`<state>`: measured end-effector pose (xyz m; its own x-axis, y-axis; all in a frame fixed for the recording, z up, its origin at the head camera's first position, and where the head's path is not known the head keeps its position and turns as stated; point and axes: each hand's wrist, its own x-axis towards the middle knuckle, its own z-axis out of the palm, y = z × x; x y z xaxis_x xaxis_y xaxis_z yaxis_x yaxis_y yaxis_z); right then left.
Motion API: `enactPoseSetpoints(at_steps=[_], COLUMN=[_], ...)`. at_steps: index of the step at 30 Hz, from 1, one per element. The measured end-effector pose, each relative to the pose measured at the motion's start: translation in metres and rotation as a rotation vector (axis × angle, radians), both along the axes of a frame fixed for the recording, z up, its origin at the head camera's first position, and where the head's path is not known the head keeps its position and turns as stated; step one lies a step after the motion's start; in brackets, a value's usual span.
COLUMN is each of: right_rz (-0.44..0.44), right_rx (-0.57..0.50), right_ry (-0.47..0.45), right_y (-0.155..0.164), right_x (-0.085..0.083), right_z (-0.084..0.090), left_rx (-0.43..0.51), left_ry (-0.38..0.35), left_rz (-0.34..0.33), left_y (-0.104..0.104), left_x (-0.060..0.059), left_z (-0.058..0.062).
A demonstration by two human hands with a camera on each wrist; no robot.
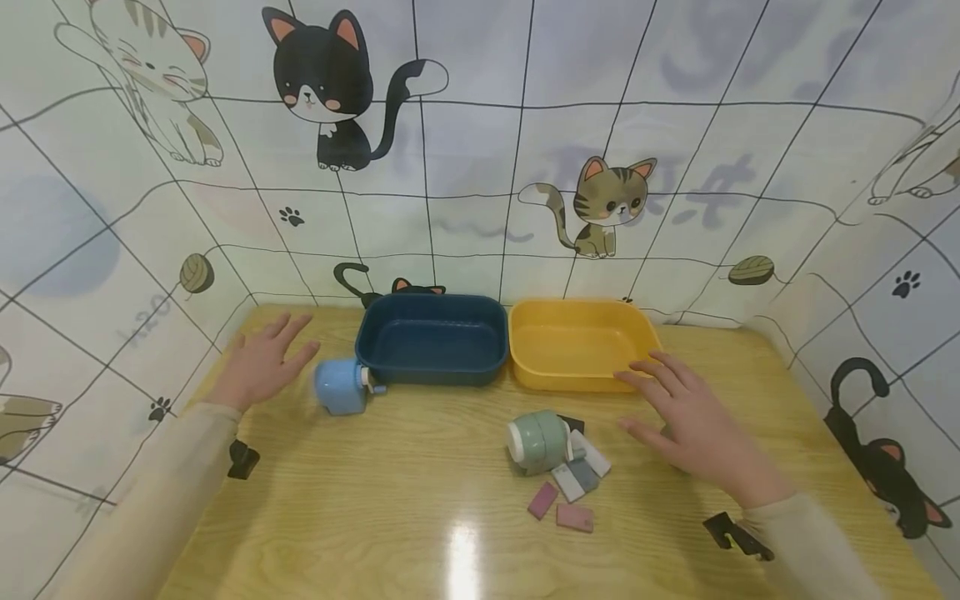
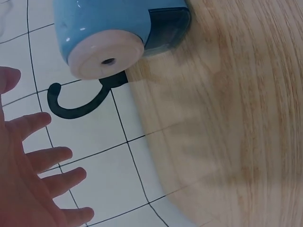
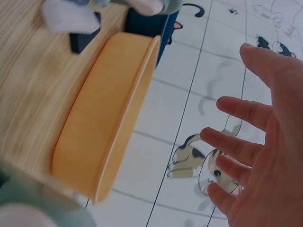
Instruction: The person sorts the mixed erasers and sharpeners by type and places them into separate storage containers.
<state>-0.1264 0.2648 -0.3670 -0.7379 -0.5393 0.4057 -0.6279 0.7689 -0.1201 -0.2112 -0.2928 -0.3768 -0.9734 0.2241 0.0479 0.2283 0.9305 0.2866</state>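
My wooden worktop (image 1: 420, 517) is walled on three sides by a cat-print backdrop (image 1: 480, 167).

At the rear centre stand two tubs, side by side with their rims touching: the dark blue tub (image 1: 432, 339) on my left, the yellow tub (image 1: 581, 343) on my right. Both sit upright, with nothing showing inside either.

My left hand (image 1: 262, 362) is above the rear-left corner of the worktop, fingers spread apart and straight, holding nothing. The left wrist view shows the same: fingers (image 2: 47, 158) splayed, clear of everything.

My right hand (image 1: 693, 421) is above the worktop just in front of the yellow tub's right front corner, fingers apart, holding nothing. I cannot tell whether the fingertips touch the tub's rim.

The light blue pencil sharpener (image 1: 341, 386) lies on its side just right of my left hand and against the front-left corner of the blue tub. My hand is near it, not touching.

The pale green sharpener (image 1: 540, 442) lies on its side near the worktop's centre, left of my right hand and apart from it.

Around the green sharpener lie small erasers: a white one (image 1: 591, 452) and a grey one (image 1: 576, 479) just beside it, two pink ones (image 1: 542, 500) (image 1: 574, 517) slightly nearer me.
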Motion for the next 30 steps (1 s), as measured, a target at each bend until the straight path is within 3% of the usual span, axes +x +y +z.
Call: enactPoseSetpoints(at_steps=[4,11,15,19,23,30], right_rz=[0.022,0.062,0.104,0.136,0.122,0.082], right_rx=[-0.018,-0.051,-0.087,-0.108,-0.135,-0.177], right_ry=[-0.03,-0.039,-0.054,-0.055,-0.089,-0.138], right_y=[-0.019,-0.049,-0.069,-0.085,-0.093,-0.093], right_x=[0.006,0.016,0.024,0.03,0.033,0.04], right_z=[0.003,0.003,0.002,0.001,-0.002,-0.017], left_rx=[0.069,0.217,0.215,0.218,0.206,0.25], left_ry=[-0.055,-0.102,-0.138,-0.126,-0.127,-0.214], left_rz=[-0.013,-0.124,-0.152,-0.198,-0.238,-0.271], left_y=[-0.006,-0.017,-0.02,-0.016,-0.01,-0.001], left_x=[-0.008,-0.029,-0.041,-0.055,-0.068,-0.086], left_z=[-0.004,-0.014,-0.012,-0.011,-0.013,-0.017])
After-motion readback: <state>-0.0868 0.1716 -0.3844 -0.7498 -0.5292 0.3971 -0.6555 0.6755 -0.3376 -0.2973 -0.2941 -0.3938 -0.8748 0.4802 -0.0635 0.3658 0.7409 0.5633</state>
